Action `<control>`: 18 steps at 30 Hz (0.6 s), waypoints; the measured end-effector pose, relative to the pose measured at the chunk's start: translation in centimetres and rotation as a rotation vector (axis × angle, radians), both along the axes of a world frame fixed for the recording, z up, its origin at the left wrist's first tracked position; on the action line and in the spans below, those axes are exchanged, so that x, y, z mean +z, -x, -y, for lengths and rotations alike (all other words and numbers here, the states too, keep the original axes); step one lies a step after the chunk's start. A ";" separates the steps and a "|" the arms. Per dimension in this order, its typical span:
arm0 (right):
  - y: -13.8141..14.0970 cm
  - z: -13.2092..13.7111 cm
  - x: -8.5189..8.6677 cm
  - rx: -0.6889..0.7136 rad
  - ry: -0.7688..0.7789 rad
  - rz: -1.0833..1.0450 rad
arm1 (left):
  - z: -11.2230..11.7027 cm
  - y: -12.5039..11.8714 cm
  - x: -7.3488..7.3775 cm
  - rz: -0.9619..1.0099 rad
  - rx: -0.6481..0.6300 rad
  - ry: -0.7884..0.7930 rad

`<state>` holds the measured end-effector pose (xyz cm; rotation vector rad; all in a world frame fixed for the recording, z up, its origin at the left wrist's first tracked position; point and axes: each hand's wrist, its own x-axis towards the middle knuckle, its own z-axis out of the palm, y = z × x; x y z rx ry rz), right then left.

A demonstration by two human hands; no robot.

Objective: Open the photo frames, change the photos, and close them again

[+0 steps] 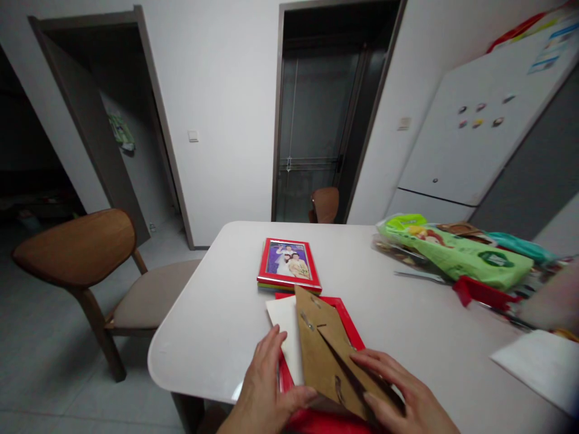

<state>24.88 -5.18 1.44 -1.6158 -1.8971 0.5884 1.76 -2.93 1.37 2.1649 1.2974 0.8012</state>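
A red picture frame (348,325) lies face down at the near edge of the white table (217,313). On it rests a brown cardboard backing board (319,349) with a fold-out stand, tilted across the frame. A white sheet (284,331) sticks out from under the board on the left. My left hand (266,392) lies on the frame's left edge, fingers spread, thumb under the board's near edge. My right hand (402,398) presses flat on the board's right side. A second red frame (288,264) with a photo of a couple lies face up farther back.
Green snack bags (456,253) and other packets pile at the table's right, with a red object (479,292) beside them and white paper (538,364) at the near right. A wooden chair (90,265) stands left of the table. A fridge (479,132) stands at the right.
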 end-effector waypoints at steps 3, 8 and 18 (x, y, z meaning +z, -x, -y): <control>-0.6 -0.3 0.1 -0.068 -0.026 -0.080 | -0.5 -0.2 0.2 -0.098 -0.015 0.075; -1.5 0.1 0.7 -0.139 -0.111 -0.181 | -0.8 -2.3 0.0 -0.265 -0.168 0.033; -4.3 0.6 1.4 -0.197 -0.121 -0.328 | -1.8 -1.9 1.0 -0.026 -0.265 0.039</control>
